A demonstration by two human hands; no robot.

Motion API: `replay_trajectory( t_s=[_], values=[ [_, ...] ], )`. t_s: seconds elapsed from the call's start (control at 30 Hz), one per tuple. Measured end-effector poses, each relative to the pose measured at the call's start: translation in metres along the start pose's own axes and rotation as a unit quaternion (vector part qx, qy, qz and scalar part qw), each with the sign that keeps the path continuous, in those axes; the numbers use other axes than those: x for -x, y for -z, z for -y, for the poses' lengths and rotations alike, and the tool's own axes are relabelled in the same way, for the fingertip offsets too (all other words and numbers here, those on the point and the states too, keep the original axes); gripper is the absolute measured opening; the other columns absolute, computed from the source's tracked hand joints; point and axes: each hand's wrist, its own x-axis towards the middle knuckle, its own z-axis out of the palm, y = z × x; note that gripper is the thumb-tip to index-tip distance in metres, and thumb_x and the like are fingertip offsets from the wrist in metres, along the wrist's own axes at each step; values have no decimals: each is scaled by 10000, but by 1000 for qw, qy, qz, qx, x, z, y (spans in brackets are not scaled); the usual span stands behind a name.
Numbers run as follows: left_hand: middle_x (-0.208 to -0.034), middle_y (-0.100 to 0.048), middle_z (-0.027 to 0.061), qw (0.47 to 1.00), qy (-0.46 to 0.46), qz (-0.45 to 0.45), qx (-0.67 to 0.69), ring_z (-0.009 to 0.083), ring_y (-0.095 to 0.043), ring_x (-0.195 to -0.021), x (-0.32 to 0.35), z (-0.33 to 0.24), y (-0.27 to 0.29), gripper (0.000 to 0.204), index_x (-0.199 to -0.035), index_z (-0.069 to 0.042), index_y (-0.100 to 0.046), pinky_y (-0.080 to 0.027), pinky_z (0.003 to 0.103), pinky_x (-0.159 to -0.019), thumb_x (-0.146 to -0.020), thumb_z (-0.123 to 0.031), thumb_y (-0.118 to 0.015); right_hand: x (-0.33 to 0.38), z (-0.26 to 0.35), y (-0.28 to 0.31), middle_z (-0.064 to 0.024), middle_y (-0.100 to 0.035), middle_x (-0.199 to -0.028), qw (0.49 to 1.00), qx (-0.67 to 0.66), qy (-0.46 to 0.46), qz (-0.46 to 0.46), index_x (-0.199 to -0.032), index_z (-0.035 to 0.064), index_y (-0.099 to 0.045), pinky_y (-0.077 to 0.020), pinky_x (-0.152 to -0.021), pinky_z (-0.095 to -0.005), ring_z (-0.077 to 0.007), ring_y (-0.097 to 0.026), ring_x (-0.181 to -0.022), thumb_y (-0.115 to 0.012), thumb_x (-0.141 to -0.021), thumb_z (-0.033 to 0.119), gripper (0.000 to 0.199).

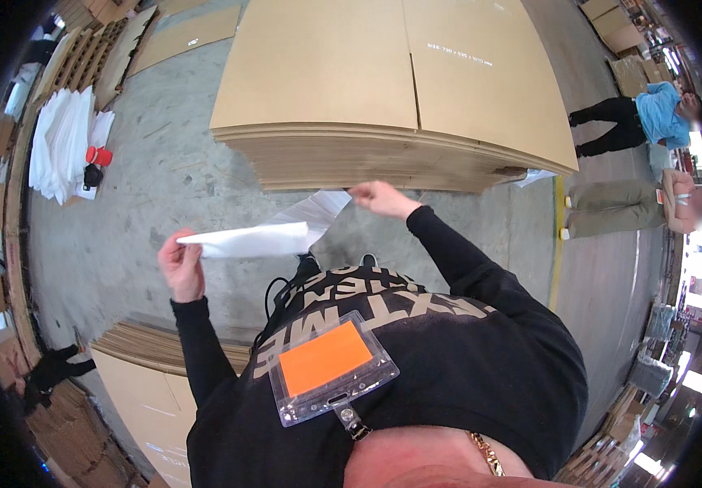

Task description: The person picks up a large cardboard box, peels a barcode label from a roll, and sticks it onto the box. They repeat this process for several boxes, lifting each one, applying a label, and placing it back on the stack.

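Note:
My left hand [180, 267] grips the left end of a white plastic bag [265, 236] that stretches across in front of me. My right hand [377, 198] pinches the bag's far right corner, close to the front edge of a tall stack of flat brown cardboard sheets [383, 89]. The bag hangs slack and partly folded between both hands. Below the hands I see my black sweatshirt and a clear badge holder with an orange card [328, 364].
A second, lower cardboard stack [152, 382] stands at my lower left. A pile of white bags [62, 142] with a red object lies on the concrete floor at left. Two people [652, 163] stand at right beyond a yellow floor line. Pallets and cartons line the edges.

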Motion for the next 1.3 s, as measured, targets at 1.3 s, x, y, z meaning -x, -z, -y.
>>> replay_trajectory(
  t_s=[1.3],
  values=[
    [-918, -710, 76, 927, 304, -164, -147, 144, -673, -718, -101, 102, 60, 247, -1043, 0, -657, -543, 304, -550, -875, -176, -702, -155, -11, 17, -274, -504, -1249, 472, -799, -211, -306, -1167, -136, -443, -425, -1080, -524, -404, -496, -1214, -355, -924, -13, 287]
  ],
)
